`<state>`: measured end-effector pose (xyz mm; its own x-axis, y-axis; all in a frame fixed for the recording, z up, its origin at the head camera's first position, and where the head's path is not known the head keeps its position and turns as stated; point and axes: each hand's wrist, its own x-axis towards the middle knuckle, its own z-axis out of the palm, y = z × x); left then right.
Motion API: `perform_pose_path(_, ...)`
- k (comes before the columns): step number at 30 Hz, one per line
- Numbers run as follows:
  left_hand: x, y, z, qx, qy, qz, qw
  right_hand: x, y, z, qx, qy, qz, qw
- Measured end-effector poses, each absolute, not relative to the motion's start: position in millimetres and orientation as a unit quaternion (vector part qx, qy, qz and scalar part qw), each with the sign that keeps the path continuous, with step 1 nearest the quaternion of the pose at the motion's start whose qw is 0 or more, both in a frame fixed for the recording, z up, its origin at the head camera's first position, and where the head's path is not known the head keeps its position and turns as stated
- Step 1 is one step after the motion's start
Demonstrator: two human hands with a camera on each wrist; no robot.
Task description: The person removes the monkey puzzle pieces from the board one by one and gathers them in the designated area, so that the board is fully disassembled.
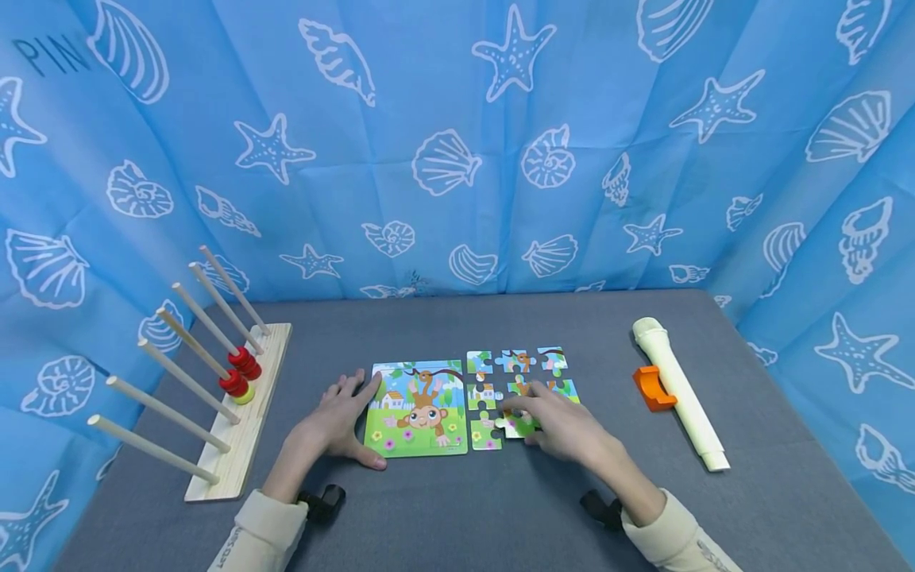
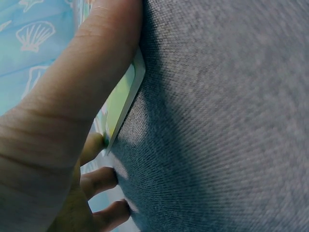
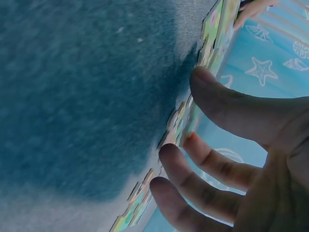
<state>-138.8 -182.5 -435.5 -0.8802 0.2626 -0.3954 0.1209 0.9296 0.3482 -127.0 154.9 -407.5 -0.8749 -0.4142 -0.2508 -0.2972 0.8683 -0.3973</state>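
The picture board (image 1: 446, 441), with a monkey printed on it, lies flat in the middle of the table. At its left edge rests my left hand (image 1: 336, 421), fingers spread, index fingertip on the upper left corner and thumb by the lower left one. To the right of the board, several jigsaw pieces (image 1: 486, 435) are laid out in spaced rows. My right hand (image 1: 561, 425) is over the lower pieces, its fingertips at a green bottom-row piece (image 1: 518, 430) and partly covering those around it. In the right wrist view, thumb and fingers (image 3: 181, 164) stand apart beside the pieces.
On the left stands a wooden peg rack (image 1: 246, 433) with tall rods and some red and yellow rings (image 1: 243, 373). A white toy microphone (image 1: 679, 389) and an orange curved block (image 1: 652, 389) lie on the right. A blue shell-print curtain (image 1: 457, 222) hangs behind the table.
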Motion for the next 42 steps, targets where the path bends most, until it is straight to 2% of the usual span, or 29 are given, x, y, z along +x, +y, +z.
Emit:
perform_pose_path(7, -138.9, -183.1, -436.3, 0.099, 0.956, 0.159, 0.225, -126.0, 161.4, -407.8, -0.167, 0.953, -0.16, 0.195)
perform_pose_path(42, -139.4, -181.2, -434.1, 0.094, 0.956, 0.146, 0.235, -125.0, 162.1, -412.4, -0.162, 0.956, -0.155, 0.191)
